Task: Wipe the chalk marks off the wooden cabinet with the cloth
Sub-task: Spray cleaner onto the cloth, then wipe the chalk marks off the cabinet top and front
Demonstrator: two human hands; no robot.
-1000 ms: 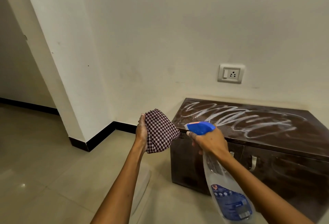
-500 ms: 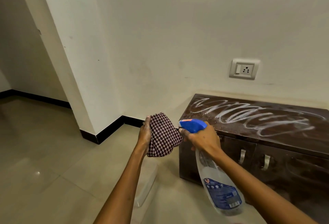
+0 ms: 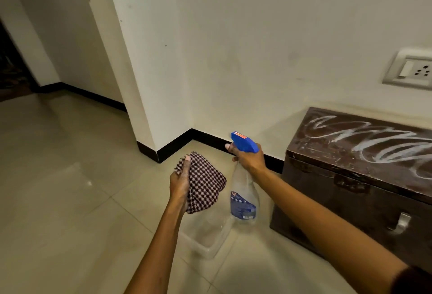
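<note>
A low dark wooden cabinet (image 3: 332, 191) stands against the wall at the right, its top covered in white chalk scribbles (image 3: 374, 142). My left hand (image 3: 180, 181) holds a bunched checked cloth (image 3: 205, 184) over the floor, left of the cabinet. My right hand (image 3: 247, 158) grips a clear spray bottle (image 3: 244, 198) by its blue trigger head, nozzle pointing left, above the cloth. Both hands are well clear of the cabinet top.
A clear plastic tub (image 3: 205, 240) sits on the tiled floor (image 3: 70, 200) below my hands. A wall corner with black skirting (image 3: 163, 149) juts out ahead. A socket plate (image 3: 411, 71) is on the wall above the cabinet. A dark doorway (image 3: 11, 67) is far left.
The view has swung left, so the cabinet now sits at the right edge. Both hands have dropped lower and moved away from the cabinet, the bottle now hanging more upright.
</note>
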